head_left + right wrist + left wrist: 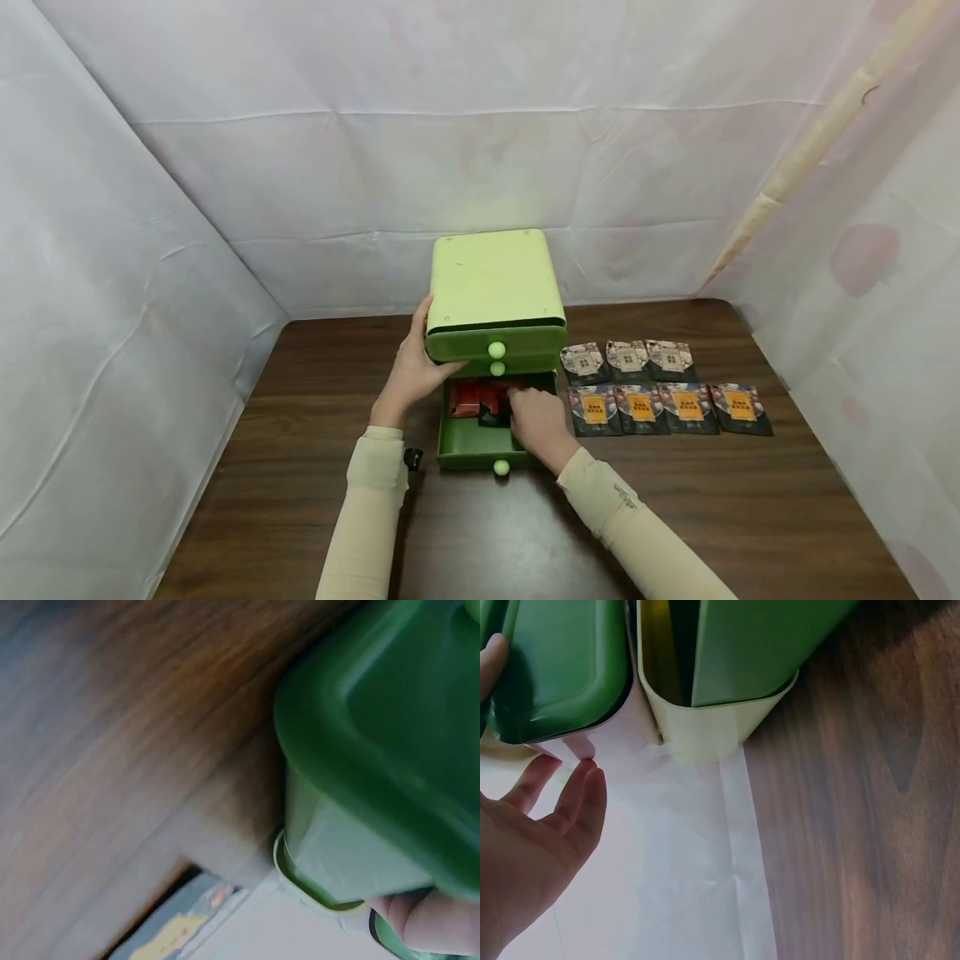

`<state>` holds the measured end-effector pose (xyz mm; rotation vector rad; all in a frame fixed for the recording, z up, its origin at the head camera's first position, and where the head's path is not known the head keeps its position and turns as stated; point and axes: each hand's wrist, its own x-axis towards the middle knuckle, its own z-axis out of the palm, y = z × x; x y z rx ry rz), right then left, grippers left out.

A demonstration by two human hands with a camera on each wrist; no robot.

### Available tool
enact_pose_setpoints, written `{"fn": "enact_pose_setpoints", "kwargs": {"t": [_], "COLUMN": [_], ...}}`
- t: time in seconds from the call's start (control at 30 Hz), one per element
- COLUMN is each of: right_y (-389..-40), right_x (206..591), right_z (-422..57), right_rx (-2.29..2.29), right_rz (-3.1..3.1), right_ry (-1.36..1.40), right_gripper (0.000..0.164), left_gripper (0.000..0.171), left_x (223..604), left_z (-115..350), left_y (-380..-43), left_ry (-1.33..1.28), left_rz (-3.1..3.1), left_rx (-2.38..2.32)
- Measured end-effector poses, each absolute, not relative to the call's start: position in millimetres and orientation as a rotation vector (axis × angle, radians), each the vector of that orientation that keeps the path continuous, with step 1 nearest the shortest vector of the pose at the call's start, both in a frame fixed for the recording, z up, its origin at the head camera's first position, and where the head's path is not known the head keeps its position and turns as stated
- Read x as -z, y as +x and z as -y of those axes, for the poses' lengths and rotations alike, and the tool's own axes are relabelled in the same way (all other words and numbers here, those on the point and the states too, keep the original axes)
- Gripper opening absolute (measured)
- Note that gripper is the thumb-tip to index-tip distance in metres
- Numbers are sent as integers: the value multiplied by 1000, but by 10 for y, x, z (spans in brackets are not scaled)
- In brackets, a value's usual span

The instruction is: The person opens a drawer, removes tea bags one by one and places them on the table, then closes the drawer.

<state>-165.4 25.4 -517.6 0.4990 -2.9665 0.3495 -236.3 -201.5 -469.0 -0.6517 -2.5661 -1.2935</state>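
Note:
A green drawer cabinet (495,279) with a pale green top stands near the back of the table, its bottom drawer (468,437) pulled out. Against the cabinet's left side rest the fingertips of my left hand (414,371), with the thumb across the front below the top drawer; its spread fingers (585,802) show in the left wrist view. My right hand (542,421) reaches over the right wall into the bottom drawer, fingers bent beside red packets (467,398) and a black packet (491,417). Its fingertips are largely hidden, so a hold is unclear.
Right of the cabinet lie two rows of flat packets: a back row with pale labels (628,358) and a front row with orange labels (641,408). A small black object (412,458) sits by the left wrist. White cloth (450,167) hangs behind the wooden table (300,500).

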Motion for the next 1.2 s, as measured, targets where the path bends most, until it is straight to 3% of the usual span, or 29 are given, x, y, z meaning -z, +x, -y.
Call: {"fn": "enact_pose_setpoints", "kwargs": {"t": [0.4, 0.7, 1.03, 1.2], "right_y": [-1481, -1212, -978, -805], "right_x": [4967, 4825, 4661, 4626], "right_z": [-439, -608, -781, -920], "right_rx": [-406, -495, -500, -395], "right_rz": [2871, 2769, 2689, 2683], "right_ry": [570, 668, 689, 691], "right_gripper": [10, 24, 21, 27], "left_gripper": [118, 115, 115, 115], "left_x": [4668, 4691, 4697, 4718], "left_z": [2015, 1968, 1959, 1972], "left_y": [-2369, -2365, -2359, -2344], "left_ry": [-560, -562, -605, -603], "left_rz": [2641, 2605, 2543, 2541], "left_rx": [1347, 1325, 1378, 1406]}}
